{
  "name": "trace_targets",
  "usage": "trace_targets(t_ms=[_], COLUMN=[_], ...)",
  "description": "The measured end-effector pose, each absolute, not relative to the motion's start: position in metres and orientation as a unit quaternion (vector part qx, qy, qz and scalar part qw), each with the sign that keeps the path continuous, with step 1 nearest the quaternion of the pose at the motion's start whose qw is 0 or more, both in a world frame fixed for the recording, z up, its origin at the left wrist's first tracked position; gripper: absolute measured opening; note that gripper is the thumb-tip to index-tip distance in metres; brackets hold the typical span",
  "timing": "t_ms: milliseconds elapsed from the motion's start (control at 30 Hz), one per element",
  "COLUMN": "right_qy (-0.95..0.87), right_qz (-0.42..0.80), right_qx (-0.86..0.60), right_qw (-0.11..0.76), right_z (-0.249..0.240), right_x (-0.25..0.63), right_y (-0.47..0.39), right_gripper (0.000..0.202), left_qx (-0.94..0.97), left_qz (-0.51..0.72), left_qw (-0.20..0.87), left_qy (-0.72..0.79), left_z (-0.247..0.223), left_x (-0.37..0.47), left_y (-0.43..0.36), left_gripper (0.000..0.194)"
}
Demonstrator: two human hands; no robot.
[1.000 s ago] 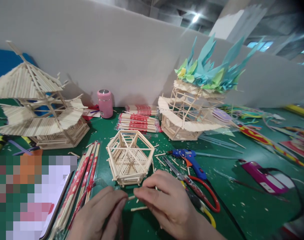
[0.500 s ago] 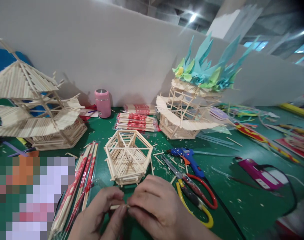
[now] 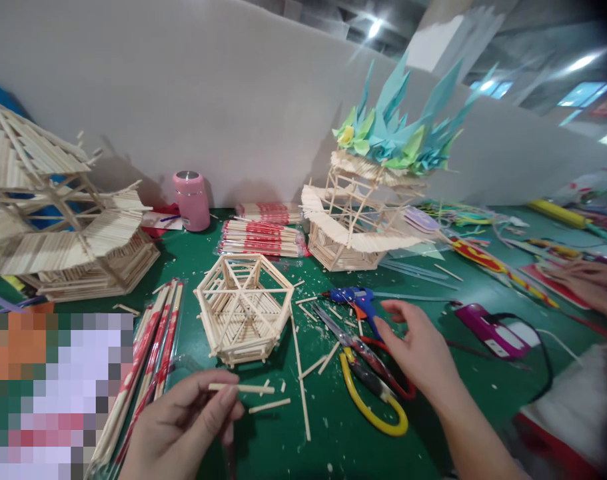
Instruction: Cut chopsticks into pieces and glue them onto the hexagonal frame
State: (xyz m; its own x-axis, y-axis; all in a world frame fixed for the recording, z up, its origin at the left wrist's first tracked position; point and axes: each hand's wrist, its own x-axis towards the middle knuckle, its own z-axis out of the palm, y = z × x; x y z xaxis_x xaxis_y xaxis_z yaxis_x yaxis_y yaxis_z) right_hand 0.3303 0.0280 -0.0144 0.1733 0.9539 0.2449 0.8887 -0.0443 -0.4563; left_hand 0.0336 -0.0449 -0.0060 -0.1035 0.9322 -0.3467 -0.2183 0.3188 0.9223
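With the hexagonal stick frame (image 3: 243, 308) at frame centre half-built, the left hand (image 3: 183, 427) is pinching a short stick (image 3: 240, 388) while the right hand (image 3: 418, 350), fingers loose and empty, is hovering by the glue gun (image 3: 358, 300).

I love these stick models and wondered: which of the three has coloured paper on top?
The stick model at the back right, by the grey wall: green and teal folded paper spikes crown it. The roofed one on the left and the hexagonal frame are bare wood.
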Motion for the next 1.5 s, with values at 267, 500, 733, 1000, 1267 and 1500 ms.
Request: trace_targets(t_ms=[267, 500, 733, 1000, 1267, 1500], right_qy=[-0.601, -0.574, -0.543, -0.518, -0.59, -0.655], right_qz=[0.123, 0.163, 0.289, 0.499, 0.535, 0.46], right_qx=[-0.767, -0.776, -0.725, -0.573, -0.516, -0.545], right_qw=[0.188, 0.207, 0.31, 0.393, 0.315, 0.25], right_z=[-0.05, -0.042, -0.007, 0.024, 0.028, 0.035], right_x=[0.362, 0.364, 0.366, 0.328, 0.273, 0.257], right_y=[0.044, 0.054, 0.025, 0.002, -0.003, -0.005], right_gripper=[0.03, 0.015, 0.032, 0.028, 0.032, 0.029], left_qx=[0.221, 0.196, 0.263, 0.517, 0.595, 0.607], left_qz=[0.517, 0.53, 0.528, 0.524, 0.534, 0.521], left_qw=[0.642, 0.631, 0.599, 0.421, 0.336, 0.332], left_qy=[0.521, 0.531, 0.541, 0.53, 0.498, 0.499], left_z=[-0.002, -0.009, -0.022, -0.032, -0.041, -0.042], left_x=[0.037, 0.044, 0.046, 0.038, 0.034, 0.033], left_y=[-0.04, -0.038, -0.042, -0.043, -0.04, -0.04], left_gripper=[0.023, 0.026, 0.022, 0.009, 0.017, 0.013])
